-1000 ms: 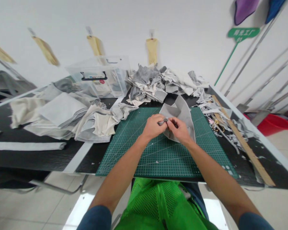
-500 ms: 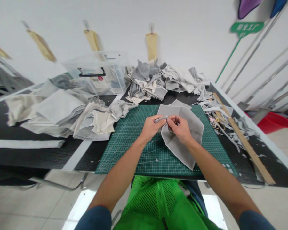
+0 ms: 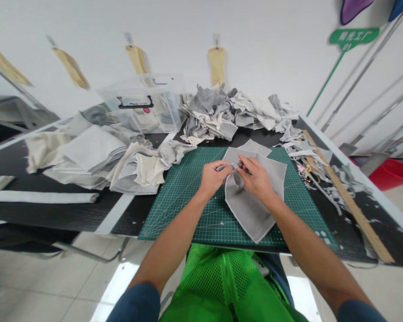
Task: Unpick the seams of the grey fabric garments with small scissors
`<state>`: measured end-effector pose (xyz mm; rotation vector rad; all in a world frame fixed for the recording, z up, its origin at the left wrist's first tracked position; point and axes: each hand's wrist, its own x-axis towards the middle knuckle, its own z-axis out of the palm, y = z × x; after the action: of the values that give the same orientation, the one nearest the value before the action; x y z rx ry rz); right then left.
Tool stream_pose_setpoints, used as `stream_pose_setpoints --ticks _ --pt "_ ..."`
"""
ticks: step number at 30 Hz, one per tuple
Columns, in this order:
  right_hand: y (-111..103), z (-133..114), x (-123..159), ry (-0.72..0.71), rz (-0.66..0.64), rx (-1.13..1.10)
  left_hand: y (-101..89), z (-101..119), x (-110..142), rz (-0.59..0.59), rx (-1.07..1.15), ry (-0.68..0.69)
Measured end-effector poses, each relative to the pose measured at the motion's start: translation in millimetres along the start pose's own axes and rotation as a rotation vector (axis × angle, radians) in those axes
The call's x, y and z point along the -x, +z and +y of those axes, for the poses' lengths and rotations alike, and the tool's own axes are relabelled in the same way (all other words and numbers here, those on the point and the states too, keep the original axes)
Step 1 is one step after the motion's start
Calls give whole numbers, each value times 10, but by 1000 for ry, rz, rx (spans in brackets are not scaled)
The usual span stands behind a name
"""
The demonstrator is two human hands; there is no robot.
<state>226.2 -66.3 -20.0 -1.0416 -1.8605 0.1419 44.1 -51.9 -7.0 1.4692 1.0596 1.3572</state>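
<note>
A grey piece of cloth [image 3: 251,214] with pale edges lies loosely over the green cutting mat [image 3: 177,201], its lower corner pointing toward me. My left hand [image 3: 212,180] is closed, pinching a rolled-up bit of this cloth between thumb and fingers. Close by on the right, my right hand [image 3: 257,179] grips the same cloth, its fingertips almost meeting those of the left. Something small and dark shows among the right fingers, too unclear to name. The cloth bulges into a fold beneath the fingertips.
Stacked grey and cream cloth [image 3: 94,147] lies to the left, with a clear plastic box [image 3: 144,112] behind it. Another cloth heap [image 3: 211,112] is at the back. A wooden strip [image 3: 352,201] runs along the right beside scraps [image 3: 309,165]. A pale roll [image 3: 50,197] lies far left.
The cloth has dropped from standing up behind my hands to lying spread toward me. My hands stay together at its edge; the right fingers have shifted slightly. The view has tilted slightly.
</note>
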Motion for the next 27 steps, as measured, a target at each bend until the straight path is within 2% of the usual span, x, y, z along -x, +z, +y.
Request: stream_pose_setpoints --ticks 10,22,27 --pt "5 -91 36 124 0 40 -5 25 -13 65 -54 92" --pt "15 -130 46 -74 46 95 1 -47 -9 30 117 -30" --pt "24 -125 48 -95 62 90 5 -65 -16 2 199 -64"
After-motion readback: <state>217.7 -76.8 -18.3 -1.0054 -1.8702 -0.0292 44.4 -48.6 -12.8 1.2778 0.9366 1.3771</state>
